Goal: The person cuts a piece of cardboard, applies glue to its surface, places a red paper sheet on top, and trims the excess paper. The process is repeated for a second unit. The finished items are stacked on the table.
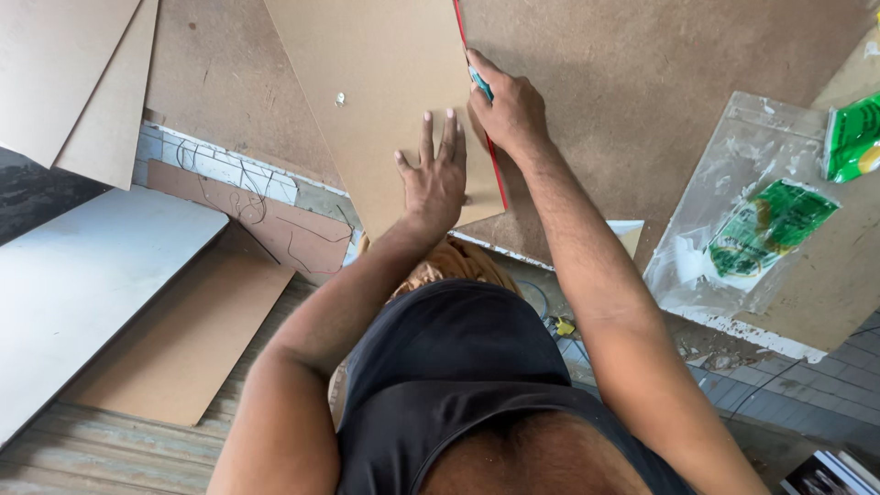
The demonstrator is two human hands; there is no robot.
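My left hand (434,176) lies flat, fingers spread, on a tan board sheet (380,82) and presses it onto the large brown board table (642,82). A thin red strip (496,174) runs along the sheet's right edge. My right hand (507,105) is closed around a small teal-handled tool (481,83), held against that red edge. Most of the tool is hidden by the fingers.
A clear plastic bag (733,211) with green packets (770,225) lies on the table at right. Another green packet (854,137) is at the far right. More board sheets (73,82) lean at top left. A white panel (82,275) and a brown panel (183,339) lie on the floor.
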